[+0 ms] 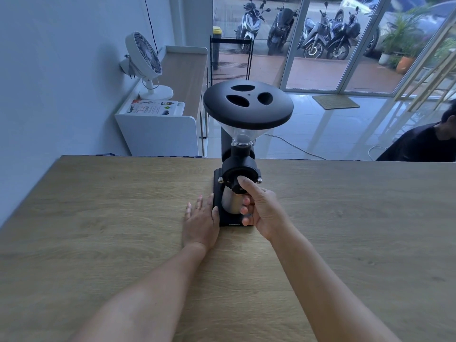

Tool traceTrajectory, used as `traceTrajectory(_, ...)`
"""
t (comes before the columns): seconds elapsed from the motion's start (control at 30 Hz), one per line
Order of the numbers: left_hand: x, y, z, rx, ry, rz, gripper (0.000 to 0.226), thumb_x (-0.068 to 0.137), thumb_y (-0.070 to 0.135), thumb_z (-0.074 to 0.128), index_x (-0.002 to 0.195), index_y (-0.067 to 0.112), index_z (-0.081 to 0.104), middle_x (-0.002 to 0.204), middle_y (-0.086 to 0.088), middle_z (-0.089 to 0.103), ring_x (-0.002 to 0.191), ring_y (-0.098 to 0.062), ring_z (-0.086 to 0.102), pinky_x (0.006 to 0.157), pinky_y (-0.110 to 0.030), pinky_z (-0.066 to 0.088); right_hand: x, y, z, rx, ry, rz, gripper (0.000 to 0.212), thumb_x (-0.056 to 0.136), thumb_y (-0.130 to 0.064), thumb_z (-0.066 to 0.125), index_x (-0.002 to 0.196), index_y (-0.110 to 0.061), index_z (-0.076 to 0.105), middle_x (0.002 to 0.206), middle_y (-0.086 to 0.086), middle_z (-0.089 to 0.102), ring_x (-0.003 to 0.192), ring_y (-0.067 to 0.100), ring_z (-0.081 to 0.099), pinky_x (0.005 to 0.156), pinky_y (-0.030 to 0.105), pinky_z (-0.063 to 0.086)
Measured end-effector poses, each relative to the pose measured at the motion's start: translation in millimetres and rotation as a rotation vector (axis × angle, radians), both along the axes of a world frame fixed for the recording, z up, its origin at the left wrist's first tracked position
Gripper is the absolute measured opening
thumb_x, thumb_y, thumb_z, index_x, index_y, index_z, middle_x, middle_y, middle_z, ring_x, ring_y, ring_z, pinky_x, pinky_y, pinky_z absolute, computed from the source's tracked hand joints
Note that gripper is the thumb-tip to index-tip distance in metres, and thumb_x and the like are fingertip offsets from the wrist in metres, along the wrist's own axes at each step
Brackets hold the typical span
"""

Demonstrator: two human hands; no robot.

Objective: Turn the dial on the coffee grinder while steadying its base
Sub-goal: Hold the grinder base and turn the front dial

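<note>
Left hand [201,219]: we lay it flat, fingers spread, against the base [230,222].
Right hand [259,208]: thumb on the dial [235,178], fingers curled beneath.
Grinder [240,156]: mid-table [98,218], top-heavy.
Risk: our brace is light; a hard twist could tip it.

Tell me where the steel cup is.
In the head view, the shiny steel cup stands centre-frame on the black coffee grinder's base, under its dial, between the left hand and right hand.
</note>
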State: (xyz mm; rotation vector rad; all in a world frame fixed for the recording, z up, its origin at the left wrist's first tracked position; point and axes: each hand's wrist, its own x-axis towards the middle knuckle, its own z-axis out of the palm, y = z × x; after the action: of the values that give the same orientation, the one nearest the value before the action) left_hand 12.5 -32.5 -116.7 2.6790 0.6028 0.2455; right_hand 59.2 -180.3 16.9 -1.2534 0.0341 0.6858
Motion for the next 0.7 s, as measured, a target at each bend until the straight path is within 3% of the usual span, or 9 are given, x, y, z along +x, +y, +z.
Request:
traceTrajectory(0.37, 0.2, -0.7, -0.8, -0.006, 0.007, 0.027, 0.052, 0.099, 0.042, 0.015, 0.149, 0.029, 0.018, 0.155, -0.005, 0.026, 0.144, -0.017, 0.012, 0.117, -0.036, 0.002, 2.6, -4.1, -4.4, 0.121, 0.084, 0.246, 0.049, 0.089, -0.051, 0.057, 0.106, -0.007, 0.072, 0.066, 0.0, 0.053, 0.051, 0.012, 0.051, 0.039, 0.024, 0.038)
traceTrajectory(0.7, 0.5, 0.0, -2.0, 0.016, -0.003, 0.021, 0.052, 0.099, 0.042, 0.013, 0.149, 0.029, 0.017, 0.154, -0.005, 0.028, 0.143, -0.015, 0.014, 0.118, -0.036, 0.003, 0.0, -0.5, -7.5, 0.25, 0.167, 0.181, 0.045, 0.083, -0.046, 0.065, 0.098, -0.005, 0.073, 0.06, -0.004, 0.048, 0.047, 0.008, 0.048, 0.038, 0.022, 0.036)
